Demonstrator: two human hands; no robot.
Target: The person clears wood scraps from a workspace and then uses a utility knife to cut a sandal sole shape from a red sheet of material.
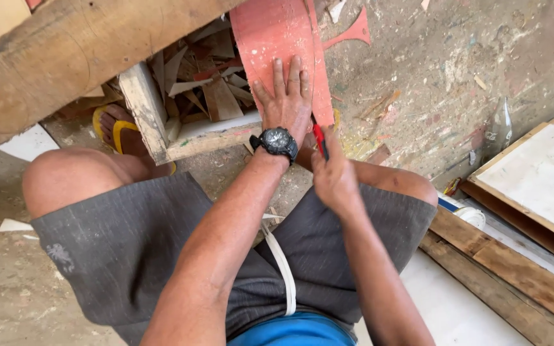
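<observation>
1. Left hand point(288, 102) pressed flat, fingers spread, on red board point(276, 45), long axis running away from the body.
2. Right hand point(333, 174) nearer, closed around red-handled tool point(319, 141) at the board's right edge.

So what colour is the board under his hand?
The board under the left hand is faded red, seen in the head view.
</observation>
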